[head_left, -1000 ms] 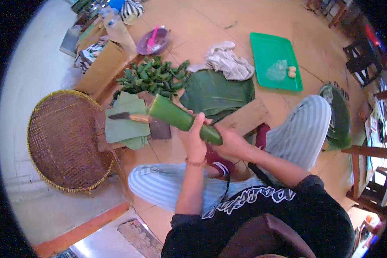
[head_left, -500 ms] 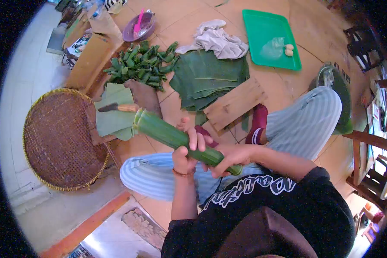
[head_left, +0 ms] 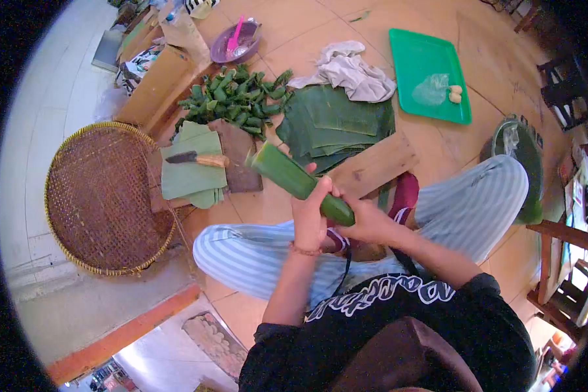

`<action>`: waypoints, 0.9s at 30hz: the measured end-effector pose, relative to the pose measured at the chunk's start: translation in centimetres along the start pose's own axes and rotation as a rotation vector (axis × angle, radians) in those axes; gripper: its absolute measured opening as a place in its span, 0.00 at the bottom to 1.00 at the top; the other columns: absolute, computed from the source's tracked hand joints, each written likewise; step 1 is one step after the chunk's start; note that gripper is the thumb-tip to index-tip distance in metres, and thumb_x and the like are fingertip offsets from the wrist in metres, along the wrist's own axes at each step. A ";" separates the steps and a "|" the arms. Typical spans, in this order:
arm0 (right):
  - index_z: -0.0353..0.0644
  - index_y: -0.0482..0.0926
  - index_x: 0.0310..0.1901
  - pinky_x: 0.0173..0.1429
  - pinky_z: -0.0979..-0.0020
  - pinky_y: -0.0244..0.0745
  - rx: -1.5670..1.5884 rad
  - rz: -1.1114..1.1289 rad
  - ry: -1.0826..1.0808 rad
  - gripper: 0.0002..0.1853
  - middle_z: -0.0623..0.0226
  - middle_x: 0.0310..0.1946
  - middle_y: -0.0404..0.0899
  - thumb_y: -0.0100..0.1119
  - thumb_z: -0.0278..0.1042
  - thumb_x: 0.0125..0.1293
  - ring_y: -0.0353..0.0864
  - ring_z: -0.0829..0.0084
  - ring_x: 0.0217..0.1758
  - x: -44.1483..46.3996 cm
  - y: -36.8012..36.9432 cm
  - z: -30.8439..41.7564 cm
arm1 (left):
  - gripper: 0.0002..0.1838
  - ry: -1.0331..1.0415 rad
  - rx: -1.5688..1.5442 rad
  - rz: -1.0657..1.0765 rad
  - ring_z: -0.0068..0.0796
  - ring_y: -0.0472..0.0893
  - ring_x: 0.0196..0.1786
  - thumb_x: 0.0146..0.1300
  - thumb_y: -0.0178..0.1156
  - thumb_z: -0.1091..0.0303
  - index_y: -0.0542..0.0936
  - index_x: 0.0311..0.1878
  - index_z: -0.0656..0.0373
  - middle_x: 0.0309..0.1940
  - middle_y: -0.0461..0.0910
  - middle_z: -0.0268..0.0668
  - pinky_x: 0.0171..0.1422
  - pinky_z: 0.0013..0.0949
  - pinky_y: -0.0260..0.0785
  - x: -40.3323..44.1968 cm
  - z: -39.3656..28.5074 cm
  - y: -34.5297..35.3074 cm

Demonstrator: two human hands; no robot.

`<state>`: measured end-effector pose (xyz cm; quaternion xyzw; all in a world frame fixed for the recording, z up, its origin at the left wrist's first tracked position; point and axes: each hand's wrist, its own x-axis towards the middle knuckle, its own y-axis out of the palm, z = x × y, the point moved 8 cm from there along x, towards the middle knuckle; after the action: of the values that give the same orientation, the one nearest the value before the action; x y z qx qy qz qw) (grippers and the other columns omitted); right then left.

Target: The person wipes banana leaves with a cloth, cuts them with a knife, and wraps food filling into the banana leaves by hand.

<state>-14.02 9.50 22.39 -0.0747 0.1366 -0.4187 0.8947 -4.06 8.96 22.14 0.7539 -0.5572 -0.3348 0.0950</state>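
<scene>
A thick green roll of what looks like banana leaf [head_left: 287, 171] is held slantwise above my crossed legs, its far end pointing up and left. My left hand [head_left: 312, 210] is closed around its middle, thumb on top. Nearer my body, my right hand [head_left: 367, 222] grips the lower end, some of its fingers hidden beneath the roll. Left of the roll, a knife with a wooden handle [head_left: 210, 160] lies on cut pale leaf sheets [head_left: 191, 185]. A wooden board [head_left: 375, 166] rests on the floor beyond my hands, beside a stack of dark green leaf sheets [head_left: 346, 124].
A heap of small folded leaf pieces [head_left: 238, 95] lies beyond the knife. At left is a round woven tray [head_left: 104, 202]. A white cloth [head_left: 356, 72], a purple bowl [head_left: 245, 49] and a green tray [head_left: 428, 62] are farther off. A dark green tub [head_left: 526, 157] stands right.
The roll has swung to a steeper slant, its far end moving right. My left hand has shifted with it, still gripping. The whole view has shifted slightly.
</scene>
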 end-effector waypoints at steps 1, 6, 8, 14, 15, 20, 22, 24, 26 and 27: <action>0.36 0.72 0.39 0.29 0.70 0.72 -0.263 -0.217 -0.138 0.17 0.64 0.22 0.76 0.63 0.37 0.52 0.76 0.74 0.22 -0.2 -1.4 1.5 | 0.31 0.028 -0.094 0.081 0.31 0.74 0.38 0.56 0.61 0.69 0.58 0.60 0.61 0.33 0.71 0.36 0.54 0.42 0.69 -0.2 0.1 0.4; 0.32 0.70 0.47 0.38 0.66 0.73 0.515 0.399 0.396 0.25 0.64 0.33 0.77 0.61 0.45 0.55 0.78 0.64 0.35 -2.7 0.7 0.6 | 0.28 -0.125 -0.324 0.242 0.38 0.74 0.51 0.58 0.60 0.69 0.60 0.58 0.63 0.47 0.71 0.42 0.57 0.43 0.68 -1.2 0.3 1.0; 0.34 0.70 0.50 0.42 0.67 0.71 0.393 0.204 0.268 0.26 0.64 0.36 0.76 0.57 0.47 0.58 0.76 0.70 0.40 -2.0 -1.2 -0.6 | 0.27 -0.167 -0.223 0.187 0.38 0.74 0.50 0.58 0.59 0.71 0.60 0.58 0.63 0.47 0.71 0.43 0.55 0.41 0.69 -1.2 0.7 0.4; 0.37 0.77 0.46 0.43 0.78 0.62 0.558 -0.009 0.425 0.22 0.73 0.36 0.75 0.56 0.48 0.59 0.69 0.81 0.38 -0.4 -5.5 -2.2 | 0.26 -0.170 0.010 0.121 0.31 0.75 0.48 0.57 0.60 0.73 0.60 0.56 0.64 0.47 0.73 0.42 0.51 0.33 0.70 -1.7 1.5 1.6; 0.38 0.77 0.45 0.43 0.78 0.62 0.542 -0.004 0.414 0.20 0.73 0.35 0.75 0.57 0.47 0.59 0.69 0.81 0.37 -0.3 -5.7 -2.1 | 0.26 -0.189 0.046 0.126 0.30 0.75 0.48 0.57 0.60 0.73 0.61 0.56 0.65 0.47 0.73 0.41 0.51 0.32 0.70 -1.6 2.1 1.6; 0.39 0.78 0.39 0.40 0.79 0.62 0.467 0.025 0.361 0.14 0.75 0.29 0.75 0.58 0.40 0.57 0.68 0.82 0.33 -0.4 -6.0 -2.4 | 0.19 -0.256 0.194 0.156 0.25 0.75 0.45 0.58 0.60 0.68 0.68 0.49 0.66 0.43 0.75 0.38 0.50 0.26 0.67 -1.6 3.5 1.4; 0.40 0.78 0.37 0.40 0.79 0.62 0.521 -0.026 0.391 0.11 0.75 0.29 0.75 0.59 0.37 0.56 0.69 0.83 0.33 -0.5 -5.8 -3.1 | 0.16 -0.248 0.236 0.144 0.22 0.75 0.43 0.59 0.59 0.67 0.72 0.46 0.66 0.41 0.76 0.37 0.49 0.25 0.66 -1.7 3.2 1.7; 0.41 0.77 0.35 0.39 0.80 0.62 0.581 -0.063 0.420 0.09 0.76 0.28 0.75 0.59 0.35 0.56 0.70 0.83 0.32 -0.5 -5.6 -3.6 | 0.14 -0.214 0.341 0.127 0.21 0.74 0.41 0.59 0.58 0.67 0.73 0.43 0.66 0.39 0.76 0.36 0.47 0.24 0.66 -1.5 3.2 1.3; 0.41 0.77 0.33 0.39 0.79 0.63 0.647 -0.086 0.455 0.07 0.76 0.28 0.75 0.58 0.33 0.55 0.71 0.83 0.32 -0.6 -5.2 -4.0 | 0.12 -0.121 0.502 0.123 0.20 0.74 0.40 0.59 0.58 0.67 0.74 0.42 0.67 0.37 0.77 0.35 0.45 0.23 0.65 -1.4 2.5 1.4; 0.41 0.76 0.33 0.40 0.79 0.64 0.652 -0.109 0.434 0.06 0.75 0.28 0.75 0.58 0.32 0.55 0.71 0.83 0.32 -0.5 -5.1 -3.9 | 0.12 -0.042 0.609 0.127 0.20 0.74 0.39 0.59 0.57 0.68 0.75 0.42 0.67 0.36 0.77 0.35 0.44 0.23 0.65 -1.5 1.6 1.9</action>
<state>-19.23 6.56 20.01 0.2962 0.1782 -0.4930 0.7984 -6.76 10.01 22.48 0.7043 -0.6798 -0.1614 -0.1259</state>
